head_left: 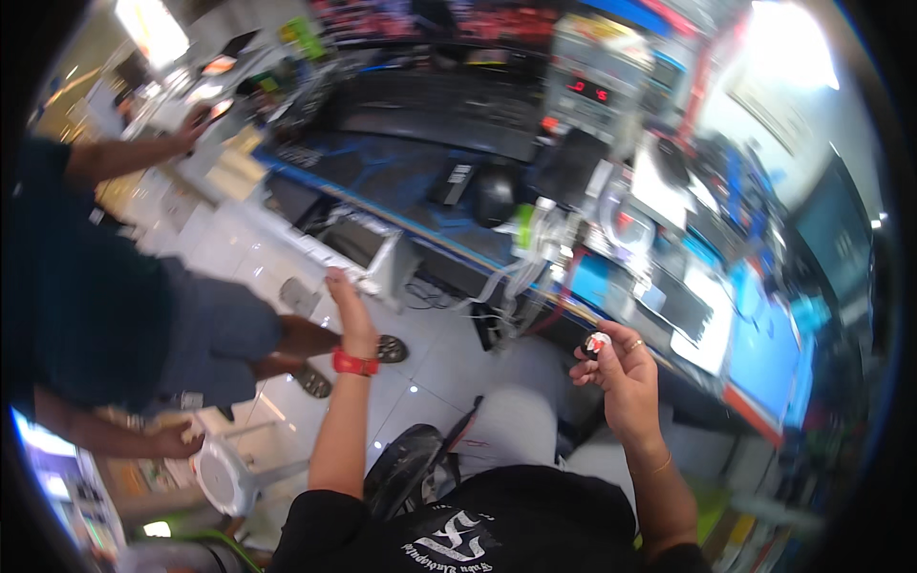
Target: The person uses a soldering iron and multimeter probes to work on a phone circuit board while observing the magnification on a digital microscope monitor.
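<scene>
Between the thumb and fingers of my right hand is a small round black object with white and red on its face; its kind is unclear. That hand is raised in front of the desk edge, with a ring on one finger. My left hand, with a red band at its wrist, is held up over the tiled floor. It is seen nearly edge-on, its fingers stretched out and nothing visible in it.
A desk with a patterned blue-black mat bears a keyboard, a mouse, white cables and a device with red digits. A person in a dark shirt and shorts stands at left, beside a white stool.
</scene>
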The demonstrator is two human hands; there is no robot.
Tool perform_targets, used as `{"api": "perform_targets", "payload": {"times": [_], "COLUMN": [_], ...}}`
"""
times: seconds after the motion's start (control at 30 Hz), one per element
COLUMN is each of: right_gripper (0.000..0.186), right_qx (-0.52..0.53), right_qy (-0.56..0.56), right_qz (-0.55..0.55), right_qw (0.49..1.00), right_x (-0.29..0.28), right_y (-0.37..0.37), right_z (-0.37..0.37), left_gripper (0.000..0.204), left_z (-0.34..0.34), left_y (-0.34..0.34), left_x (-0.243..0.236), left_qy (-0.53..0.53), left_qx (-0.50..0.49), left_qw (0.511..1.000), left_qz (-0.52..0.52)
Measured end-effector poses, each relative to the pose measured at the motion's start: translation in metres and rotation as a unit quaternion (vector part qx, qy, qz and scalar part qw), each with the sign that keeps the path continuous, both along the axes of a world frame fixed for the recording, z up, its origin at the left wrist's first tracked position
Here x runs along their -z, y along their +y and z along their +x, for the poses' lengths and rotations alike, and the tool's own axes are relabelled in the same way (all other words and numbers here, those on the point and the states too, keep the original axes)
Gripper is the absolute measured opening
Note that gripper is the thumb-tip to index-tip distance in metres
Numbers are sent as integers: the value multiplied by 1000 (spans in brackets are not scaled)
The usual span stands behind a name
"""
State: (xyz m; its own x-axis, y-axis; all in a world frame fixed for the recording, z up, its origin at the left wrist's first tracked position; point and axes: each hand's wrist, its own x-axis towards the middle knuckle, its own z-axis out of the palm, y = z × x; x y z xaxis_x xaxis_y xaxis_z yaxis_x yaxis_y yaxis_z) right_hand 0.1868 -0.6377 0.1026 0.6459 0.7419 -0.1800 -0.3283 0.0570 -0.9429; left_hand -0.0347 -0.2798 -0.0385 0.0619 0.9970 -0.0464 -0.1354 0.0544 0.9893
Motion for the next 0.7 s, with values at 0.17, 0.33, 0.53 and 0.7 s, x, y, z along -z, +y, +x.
{"api": "perform_targets", "payload": {"times": [0.17, 0.33, 0.53, 0.7], "right_gripper": [44, 48, 54, 45], "right_qx": [82, 168, 204, 202], "right_qy": [-46, -27, -25, -33], "right_qz": [-23, 28, 64, 61], "right_qw": [995, 985, 977, 977], "right_x": [7, 16, 9, 2], "right_y": [-100, -156, -183, -192], "right_z": [18, 30, 22, 14], "left_gripper": [101, 115, 117, 94], "left_z": [1, 28, 63, 53], "left_y": [22, 51, 64, 57], "left_x": [31, 14, -2, -5], "left_qy": [4, 15, 2, 49], "left_qx": [84, 116, 165, 105], "left_qw": [996, 993, 986, 993], "left_qz": [-22, 11, 9, -15]}}
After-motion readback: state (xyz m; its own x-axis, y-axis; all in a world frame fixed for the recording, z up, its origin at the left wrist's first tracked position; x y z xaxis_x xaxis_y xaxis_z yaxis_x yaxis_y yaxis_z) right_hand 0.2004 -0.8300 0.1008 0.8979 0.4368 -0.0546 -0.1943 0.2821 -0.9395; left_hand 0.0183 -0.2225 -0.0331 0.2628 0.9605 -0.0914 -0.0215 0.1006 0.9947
